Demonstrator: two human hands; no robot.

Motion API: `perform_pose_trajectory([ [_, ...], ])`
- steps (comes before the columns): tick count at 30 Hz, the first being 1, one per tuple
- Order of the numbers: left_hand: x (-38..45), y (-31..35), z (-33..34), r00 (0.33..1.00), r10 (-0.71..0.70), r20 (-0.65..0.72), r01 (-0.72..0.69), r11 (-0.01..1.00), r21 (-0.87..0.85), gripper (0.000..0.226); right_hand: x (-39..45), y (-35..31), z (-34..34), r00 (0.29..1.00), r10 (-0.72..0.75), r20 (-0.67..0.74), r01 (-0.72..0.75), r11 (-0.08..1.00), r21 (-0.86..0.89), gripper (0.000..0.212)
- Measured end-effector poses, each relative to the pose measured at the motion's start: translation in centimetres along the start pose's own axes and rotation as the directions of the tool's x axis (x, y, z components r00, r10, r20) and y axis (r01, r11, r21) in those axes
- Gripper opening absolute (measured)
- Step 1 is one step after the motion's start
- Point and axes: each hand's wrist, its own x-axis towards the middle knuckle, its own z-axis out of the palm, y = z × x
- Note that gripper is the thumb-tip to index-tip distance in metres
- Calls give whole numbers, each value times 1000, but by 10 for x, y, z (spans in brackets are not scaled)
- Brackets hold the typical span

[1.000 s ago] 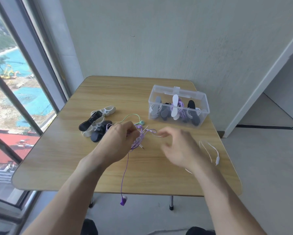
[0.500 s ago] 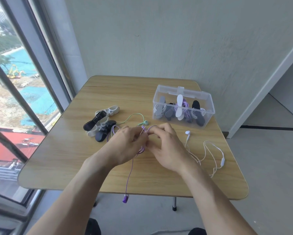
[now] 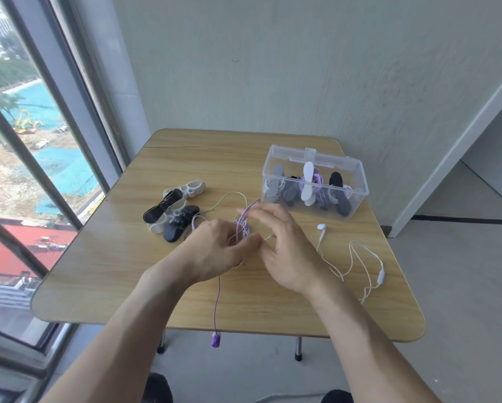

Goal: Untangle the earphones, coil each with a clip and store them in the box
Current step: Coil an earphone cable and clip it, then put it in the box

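My left hand [image 3: 214, 251] grips a bundle of the purple earphone cable [image 3: 241, 225] at the middle of the wooden table [image 3: 98, 271]. My right hand [image 3: 284, 245] is beside it, fingers spread, with a purple loop running over its fingertips. One purple end with its plug [image 3: 216, 341] dangles below the table's front edge. A green earphone cable [image 3: 229, 196] arcs behind the hands. White earphones [image 3: 357, 266] lie loose on the right. The clear plastic box [image 3: 357, 170] at the back right holds several clipped coils.
Several black, white and grey cable clips [image 3: 174, 210] are piled at the left of the table. A window [image 3: 25, 141] runs along the left side and a wall stands behind the table. The floor lies beyond the right edge.
My right hand went from the bundle, where both hands met half a second ago, to spread fingers lifting a purple loop. The left hand kept its grip. The camera view shifted slightly.
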Motion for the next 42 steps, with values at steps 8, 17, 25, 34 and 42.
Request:
perform_pose_trajectory([
  [8,6,-11,0,974,62,-219,-50,997,59,28,1,-2,-15,978,121,-173,-125,992,-10,12],
  [17,11,-13,-6,921,58,-386,-24,995,92,26,7,-17,-57,774,415,-478,-6,761,649,19],
  [25,4,-7,-11,910,-32,-413,25,999,-23,24,-2,4,-85,750,547,-373,-235,746,623,16],
  [34,-12,24,4,954,187,-233,-210,975,-79,65,-10,-6,-80,970,241,-27,-221,922,318,8],
  [42,-18,38,3,997,74,-10,-71,898,-433,29,-13,-15,-81,975,221,-14,-197,897,396,8],
])
